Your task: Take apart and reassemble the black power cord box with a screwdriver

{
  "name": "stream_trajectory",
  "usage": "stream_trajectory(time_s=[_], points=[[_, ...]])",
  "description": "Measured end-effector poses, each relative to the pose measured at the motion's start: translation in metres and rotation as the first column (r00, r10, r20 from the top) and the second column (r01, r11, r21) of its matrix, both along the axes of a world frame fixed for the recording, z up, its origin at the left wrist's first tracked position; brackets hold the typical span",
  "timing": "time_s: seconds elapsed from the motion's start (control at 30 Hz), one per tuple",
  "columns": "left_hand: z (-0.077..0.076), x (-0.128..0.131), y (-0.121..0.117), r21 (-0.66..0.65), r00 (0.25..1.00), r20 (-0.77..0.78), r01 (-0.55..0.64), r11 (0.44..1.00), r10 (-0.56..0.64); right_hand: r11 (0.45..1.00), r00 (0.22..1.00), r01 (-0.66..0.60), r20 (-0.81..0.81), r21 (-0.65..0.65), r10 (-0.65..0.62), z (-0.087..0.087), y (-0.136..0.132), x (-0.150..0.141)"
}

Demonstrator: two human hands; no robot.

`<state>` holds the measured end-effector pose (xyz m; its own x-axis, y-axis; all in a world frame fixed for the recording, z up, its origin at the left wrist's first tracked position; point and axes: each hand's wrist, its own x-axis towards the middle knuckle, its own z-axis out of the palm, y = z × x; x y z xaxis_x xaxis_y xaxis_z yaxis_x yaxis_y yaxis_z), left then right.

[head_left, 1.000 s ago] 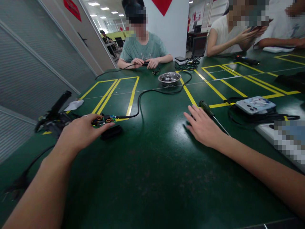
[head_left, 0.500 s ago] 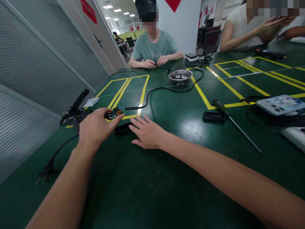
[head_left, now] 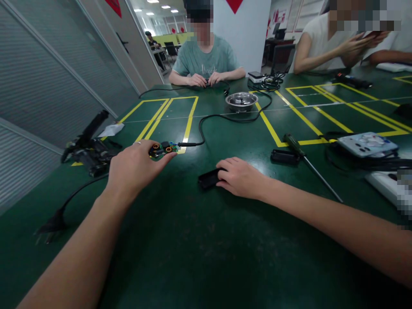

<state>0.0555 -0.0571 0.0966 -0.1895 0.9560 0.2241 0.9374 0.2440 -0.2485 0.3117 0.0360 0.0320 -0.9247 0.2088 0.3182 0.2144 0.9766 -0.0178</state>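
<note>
Between the thumb and fingers of my left hand (head_left: 137, 165) is a small circuit board (head_left: 163, 148) with copper-coloured coils. A black cable (head_left: 210, 116) runs from the board's right end across the table. My right hand (head_left: 241, 177) is closed on the right end of a black plastic casing half (head_left: 208, 178), which looks like a shallow open shell. Farther right lies a similar black casing half (head_left: 285, 157), beside a screwdriver (head_left: 296, 145) with a green handle and a long shaft.
A metal bowl (head_left: 241, 102) with small parts stands mid-table. At left are a black device (head_left: 88, 148) and a power plug (head_left: 54, 225). A phone (head_left: 367, 145) and a white power strip (head_left: 389, 189) lie right. Across the table a person (head_left: 207, 60) handles a small object.
My right hand has closed on the black casing half and moved it to the right, away from my left hand. My left hand still holds the circuit board, now slightly farther right.
</note>
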Motion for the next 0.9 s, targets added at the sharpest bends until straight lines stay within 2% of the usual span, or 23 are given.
stream_trajectory(time_s=[0.07, 0.13, 0.2, 0.27, 0.43, 0.67, 0.77, 0.9], points=[[0.001, 0.010, -0.002, -0.003, 0.999, 0.013, 0.040, 0.999, -0.040, 0.998, 0.998, 0.056, 0.012, 0.042, -0.056, 0.003, -0.018, 0.046], [0.000, 0.021, -0.002, 0.002, 0.995, 0.053, 0.088, 0.996, -0.088, 0.994, 0.999, 0.029, 0.013, 0.103, -0.030, 0.002, -0.038, 0.084], [-0.004, 0.033, 0.000, 0.020, 0.982, 0.123, 0.141, 0.990, -0.143, 0.992, 0.999, -0.028, -0.026, 0.120, 0.031, -0.002, -0.053, 0.109], [-0.010, 0.045, 0.004, 0.064, 0.956, 0.218, 0.186, 0.980, -0.196, 0.991, 0.994, -0.092, -0.058, 0.094, 0.098, -0.006, -0.061, 0.123], [-0.026, 0.074, 0.005, 0.199, 0.820, 0.451, 0.292, 0.936, -0.352, 0.991, 0.990, -0.136, -0.030, -0.018, 0.135, -0.010, -0.057, 0.127], [-0.041, 0.107, -0.006, 0.194, 0.668, 0.584, 0.436, 0.879, -0.461, 0.984, 0.991, -0.131, -0.053, -0.123, 0.125, -0.008, -0.048, 0.128], [-0.048, 0.109, -0.006, 0.204, 0.628, 0.610, 0.464, 0.862, -0.483, 0.989, 0.991, -0.110, -0.092, -0.102, 0.101, -0.005, -0.051, 0.130], [-0.053, 0.111, -0.007, 0.202, 0.609, 0.634, 0.465, 0.862, -0.477, 0.992, 0.987, -0.128, -0.096, 0.013, 0.129, 0.001, -0.058, 0.130]])
